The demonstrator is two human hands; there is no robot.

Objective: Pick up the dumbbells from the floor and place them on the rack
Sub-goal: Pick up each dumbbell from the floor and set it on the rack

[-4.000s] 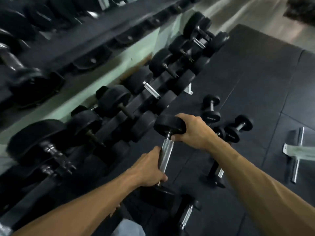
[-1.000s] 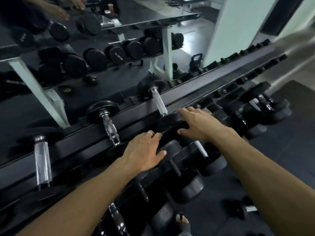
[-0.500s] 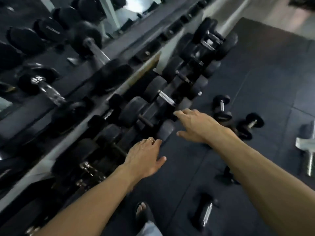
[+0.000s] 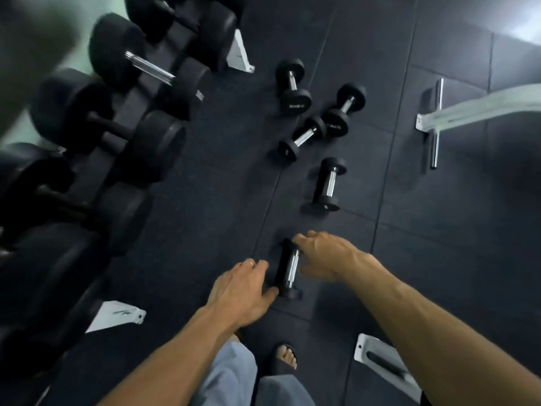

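Note:
A small black dumbbell with a chrome handle lies on the dark rubber floor just in front of my feet. My left hand hovers at its near end, fingers spread, thumb close to the lower head. My right hand reaches over its far end, fingers apart, holding nothing. Several more small dumbbells lie beyond: one straight ahead, one angled, one to its right and one farthest. The rack with large black dumbbells runs along the left.
A white rack foot juts out at lower left, another at the top. A white bench base with a chrome bar stands at the right. A white bracket lies at lower right. My sandalled foot is below the hands.
My view has swung from the rack down to the floor. Both empty hands have dropped from the rack to either end of the nearest small dumbbell.

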